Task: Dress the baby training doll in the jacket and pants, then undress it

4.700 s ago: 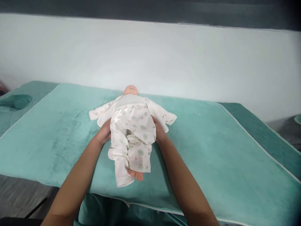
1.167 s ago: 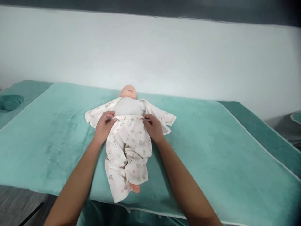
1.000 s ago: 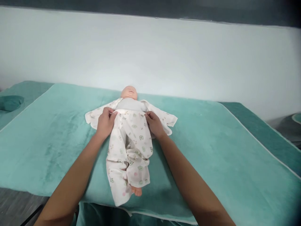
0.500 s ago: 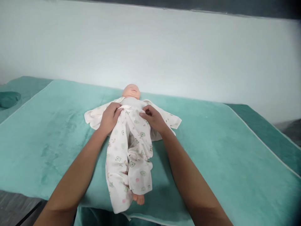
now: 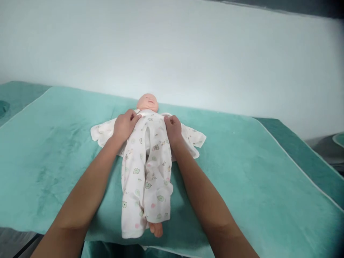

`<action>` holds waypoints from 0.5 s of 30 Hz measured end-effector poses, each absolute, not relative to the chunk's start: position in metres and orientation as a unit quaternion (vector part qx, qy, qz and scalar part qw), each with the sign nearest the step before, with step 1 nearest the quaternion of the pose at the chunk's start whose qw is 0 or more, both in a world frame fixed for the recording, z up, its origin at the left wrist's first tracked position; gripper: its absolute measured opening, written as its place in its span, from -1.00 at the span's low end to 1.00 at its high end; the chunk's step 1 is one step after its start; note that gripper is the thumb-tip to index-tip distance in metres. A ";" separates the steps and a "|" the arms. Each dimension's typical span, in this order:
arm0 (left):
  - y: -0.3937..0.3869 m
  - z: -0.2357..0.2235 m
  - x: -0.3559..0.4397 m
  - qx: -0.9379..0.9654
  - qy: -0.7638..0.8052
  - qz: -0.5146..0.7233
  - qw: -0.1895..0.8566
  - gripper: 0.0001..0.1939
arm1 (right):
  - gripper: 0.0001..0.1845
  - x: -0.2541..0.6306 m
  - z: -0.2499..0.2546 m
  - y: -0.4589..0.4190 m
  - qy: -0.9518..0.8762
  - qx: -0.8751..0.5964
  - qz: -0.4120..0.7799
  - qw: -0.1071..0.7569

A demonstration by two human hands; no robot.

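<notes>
My L hand (image 5: 125, 125) & R hand (image 5: 173, 129) both pinch waist of wht animal-print cloth trousers (image 5: 136, 175), loose tube legs, worn by smooth pink doll (image 5: 147, 102), supine on plush teal cover (image 5: 242, 179).

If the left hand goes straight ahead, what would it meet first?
Beyond the printed trousers at its fingertips, the left hand would probably meet the doll's head first, though depth is unclear.

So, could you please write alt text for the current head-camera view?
A person's left hand and right hand hold the waist of patterned white trousers on a doll lying on its back on a green sheet; one bare foot shows.
</notes>
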State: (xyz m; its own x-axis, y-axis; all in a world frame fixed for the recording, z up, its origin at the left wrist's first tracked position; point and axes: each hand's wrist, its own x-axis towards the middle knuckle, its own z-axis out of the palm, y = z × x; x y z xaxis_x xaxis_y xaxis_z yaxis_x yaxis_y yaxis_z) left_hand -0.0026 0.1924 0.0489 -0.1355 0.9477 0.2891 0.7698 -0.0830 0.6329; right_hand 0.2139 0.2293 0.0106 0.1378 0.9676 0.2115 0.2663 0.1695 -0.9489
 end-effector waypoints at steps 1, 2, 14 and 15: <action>0.189 0.046 -0.003 0.634 0.667 0.369 0.130 -0.70 | -0.59 0.213 0.011 0.228 -0.568 -0.559 0.324 0.510; 0.185 0.043 -0.004 0.625 0.669 0.381 0.130 -0.70 | -0.58 0.213 0.012 0.226 -0.576 -0.566 0.314 0.501; 0.140 0.036 -0.041 0.612 0.642 0.299 0.352 -0.91 | -0.81 0.250 0.005 0.199 -0.645 -0.502 0.436 0.375; 0.137 0.037 -0.042 0.607 0.628 0.292 0.390 -0.91 | -0.79 0.254 0.006 0.198 -0.648 -0.476 0.469 0.364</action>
State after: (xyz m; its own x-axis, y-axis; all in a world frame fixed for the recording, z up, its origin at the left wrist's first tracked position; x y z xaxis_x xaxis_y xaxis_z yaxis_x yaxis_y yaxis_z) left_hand -0.0424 0.1372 0.0365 0.0418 0.9900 -0.1344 0.5349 0.0915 0.8399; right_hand 0.2541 0.1980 0.0057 -0.2807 0.9595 0.0251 0.2760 0.1058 -0.9553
